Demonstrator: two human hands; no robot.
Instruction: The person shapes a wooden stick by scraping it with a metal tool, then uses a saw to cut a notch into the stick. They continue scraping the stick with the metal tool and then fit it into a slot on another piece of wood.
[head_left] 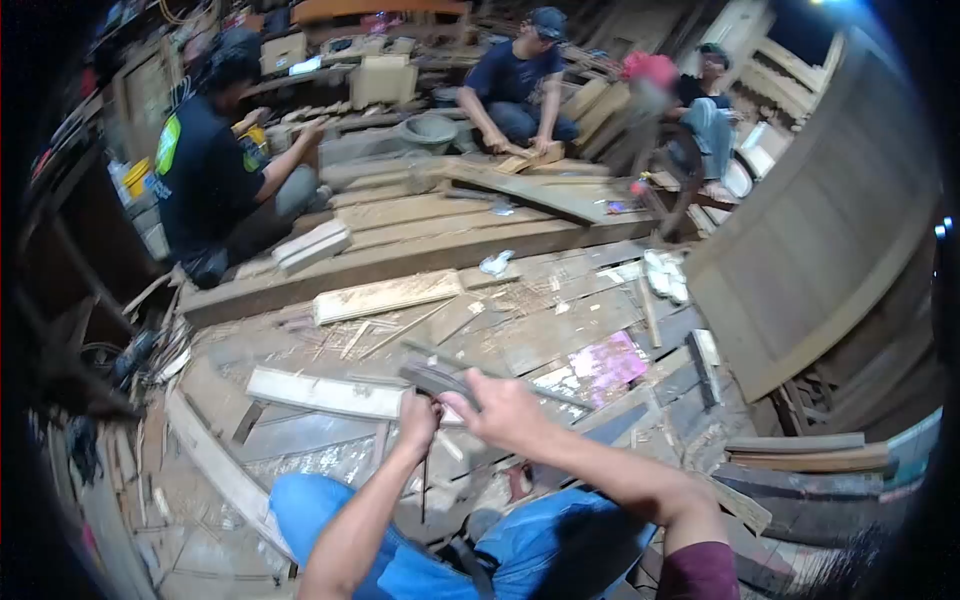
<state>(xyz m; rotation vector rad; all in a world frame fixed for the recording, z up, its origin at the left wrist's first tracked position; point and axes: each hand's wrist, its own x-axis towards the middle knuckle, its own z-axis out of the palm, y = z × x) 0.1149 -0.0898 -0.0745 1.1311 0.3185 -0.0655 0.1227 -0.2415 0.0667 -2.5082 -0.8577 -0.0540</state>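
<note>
Biggest worry imo: the tall curved panel [810,230] on the right seems to be leaning, so a knock might tip it. Next, the long pale plank [222,465] beside the blue jeans [310,500] could shift if a knee bumps it. Right hand [500,408] is clenched on the dark block [430,378], near the pale board [320,392]; a slip might pinch fingers. Left hand [418,422] looks curled round a thin dark rod [424,490], which could poke a leg. Can't tell if it's pointy.
</note>
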